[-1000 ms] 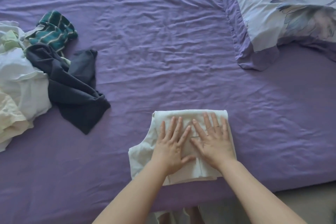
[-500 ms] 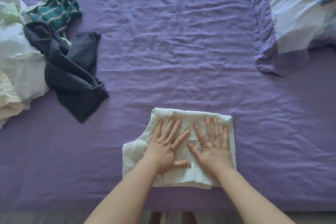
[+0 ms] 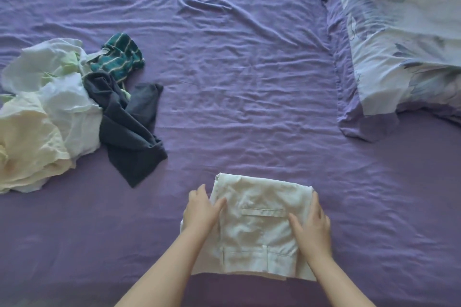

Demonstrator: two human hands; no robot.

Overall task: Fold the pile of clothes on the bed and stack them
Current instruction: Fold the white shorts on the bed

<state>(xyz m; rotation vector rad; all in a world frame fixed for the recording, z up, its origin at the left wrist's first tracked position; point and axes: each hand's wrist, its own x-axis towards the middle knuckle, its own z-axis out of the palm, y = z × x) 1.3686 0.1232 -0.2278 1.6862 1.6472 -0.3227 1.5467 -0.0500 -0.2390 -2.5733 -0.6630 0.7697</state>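
A folded white pair of trousers (image 3: 259,227), with a pocket flap and belt loops showing, lies on the purple bed sheet (image 3: 237,82) near the front edge. My left hand (image 3: 202,209) holds its left side, thumb on top and fingers along the edge. On the other side my right hand (image 3: 313,227) holds it the same way. To the left sits the unfolded pile of clothes (image 3: 50,112): white and cream pieces, a dark grey garment (image 3: 129,129) and a green striped one (image 3: 119,60).
A floral pillow (image 3: 399,45) with a purple border lies at the upper right. Wrinkled sheet stretches between the pile and the pillow. The bed's front edge runs just below the folded trousers.
Both hands slid from pressing flat on top of the trousers out to their left and right edges, where they now hold them. The camera view tilted upward.
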